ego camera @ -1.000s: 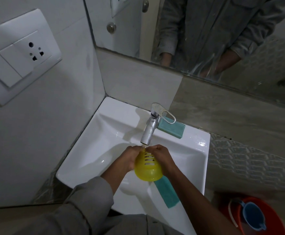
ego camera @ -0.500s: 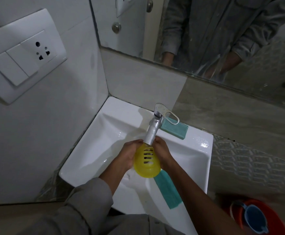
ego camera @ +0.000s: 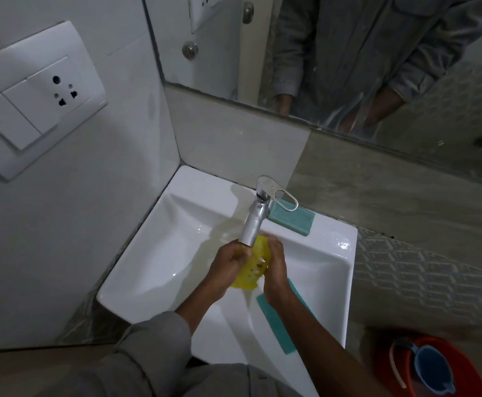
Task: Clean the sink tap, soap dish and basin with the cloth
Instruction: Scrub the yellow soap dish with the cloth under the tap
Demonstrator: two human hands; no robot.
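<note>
Under the tap (ego camera: 255, 217), over the basin (ego camera: 159, 253), your left hand (ego camera: 228, 263) and right hand (ego camera: 275, 267) are both closed around the yellow soap dish (ego camera: 255, 266). Wet plastic could slip and drop. The cloth (ego camera: 279, 319) drapes over the near right rim and could slide off if your forearm brushes it.

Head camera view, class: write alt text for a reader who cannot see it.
Two hands, left hand and right hand, hold a yellow slotted soap dish under a metal tap over a white basin. A green cloth lies in the basin; a green soap bar rests behind the tap.
</note>
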